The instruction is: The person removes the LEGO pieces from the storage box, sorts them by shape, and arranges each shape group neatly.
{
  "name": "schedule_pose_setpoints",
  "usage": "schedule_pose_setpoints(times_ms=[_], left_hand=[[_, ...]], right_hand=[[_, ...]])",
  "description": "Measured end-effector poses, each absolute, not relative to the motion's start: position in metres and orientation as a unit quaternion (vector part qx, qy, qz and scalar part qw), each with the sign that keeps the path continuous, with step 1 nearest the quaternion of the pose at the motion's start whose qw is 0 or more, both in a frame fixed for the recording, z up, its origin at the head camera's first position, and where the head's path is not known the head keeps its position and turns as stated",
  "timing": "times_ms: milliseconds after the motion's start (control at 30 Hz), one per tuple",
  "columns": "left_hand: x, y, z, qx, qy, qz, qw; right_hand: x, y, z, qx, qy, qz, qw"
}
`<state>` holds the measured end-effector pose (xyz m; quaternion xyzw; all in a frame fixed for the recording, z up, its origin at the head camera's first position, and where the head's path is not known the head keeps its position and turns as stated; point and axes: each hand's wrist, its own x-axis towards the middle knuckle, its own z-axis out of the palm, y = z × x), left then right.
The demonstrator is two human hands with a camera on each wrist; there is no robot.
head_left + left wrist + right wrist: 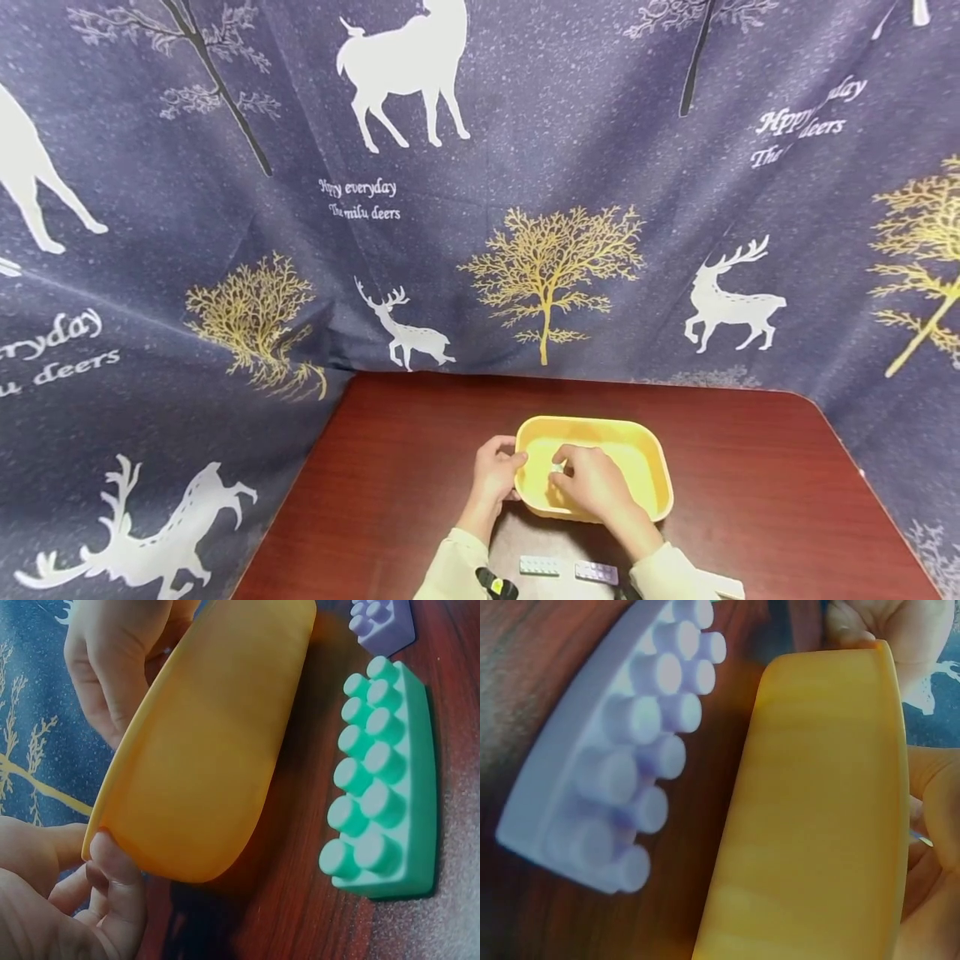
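Note:
A yellow plastic basin (654, 450) stands on the table in the head view. At its left end my left hand (495, 477) grips the rim, the thumb (112, 859) on the near side in the left wrist view. My right hand (597, 483) reaches over the near wall into the basin. Thumb and forefinger pinch a small pale piece (558, 468), mostly hidden by the fingers; its kind I cannot tell. A green studded toy brick (390, 780) and a purple studded toy brick (615, 757) lie on the near side of the basin, between my forearms.
The reddish-brown wooden table (420, 417) has a dark blue cloth (487, 275) with deer and trees hanging behind it and along its sides. A pale flat object (726, 585) lies by the right sleeve (671, 575) at the front edge.

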<state>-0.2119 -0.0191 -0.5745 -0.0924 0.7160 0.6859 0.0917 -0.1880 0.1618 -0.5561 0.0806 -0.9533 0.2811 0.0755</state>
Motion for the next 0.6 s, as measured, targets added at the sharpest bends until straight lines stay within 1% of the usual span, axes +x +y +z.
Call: schedule_pose_setpoints(times_ms=[267,600], left_hand=[[-0.211,-0.019,-0.572,-0.092,0.72,0.682,0.091],[-0.211,-0.02,-0.573,-0.089,0.716,0.687,0.092]], right_hand=[[-0.178,0.171,-0.555,0.062,-0.952,0.291,0.068],[-0.159,0.187,-0.546,0.05,-0.951,0.295,0.073]])
